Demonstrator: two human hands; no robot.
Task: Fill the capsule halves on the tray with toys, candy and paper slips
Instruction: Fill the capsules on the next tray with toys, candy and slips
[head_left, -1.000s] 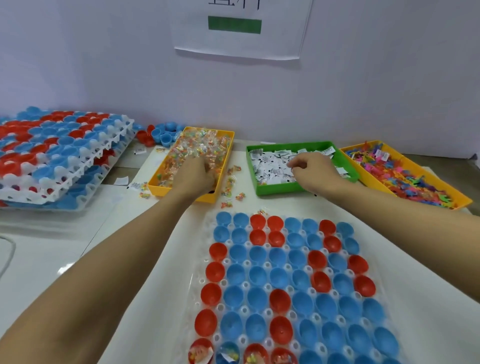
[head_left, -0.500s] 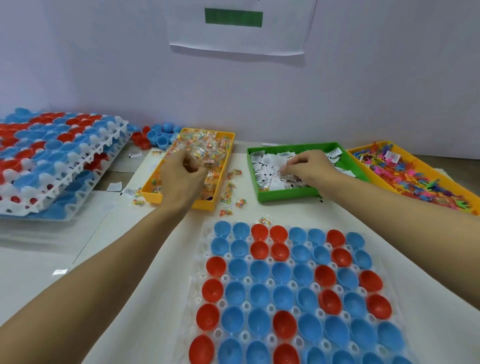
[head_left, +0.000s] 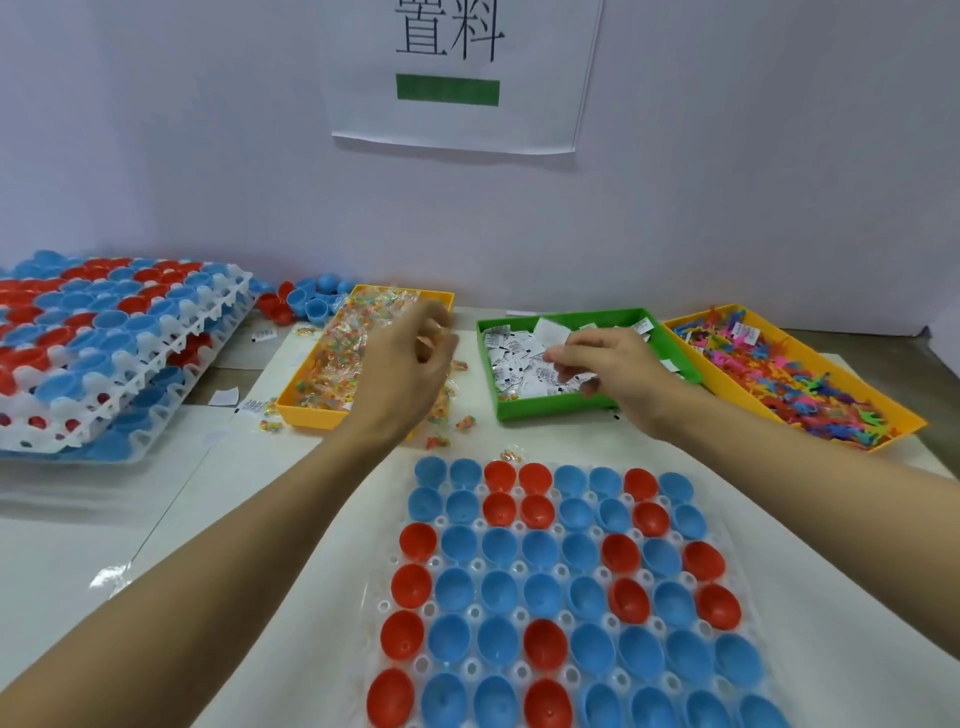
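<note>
White bench (head_left: 78, 545) against a pale wall w/ a paper sign (head_left: 457, 78) taped up. Near centre-front sits the clear tray (head_left: 387, 605) of capsule halves (head_left: 561, 597), blue & red, open side up, all visible ones empty. Just behind it, 3 bins in a row: yellow candy bin (head_left: 311, 413) on the left, green bin (head_left: 545, 408) w/ paper slips (head_left: 514, 364) in the middle, yellow toy bin (head_left: 904, 426) w/ bright plastic toys (head_left: 779, 374) on the right. Left hand (head_left: 410, 374) hovers over the candy bin, fingers curled together; blurred, can't tell if it holds candy. Right hand (head_left: 613, 369) is in the green bin, fingertips pinching slips. Loose candies (head_left: 441, 441) scattered btwn bins & tray. Far left: stack of filled trays (head_left: 104, 353); loose capsule halves (head_left: 306, 301) behind them by the wall.
</note>
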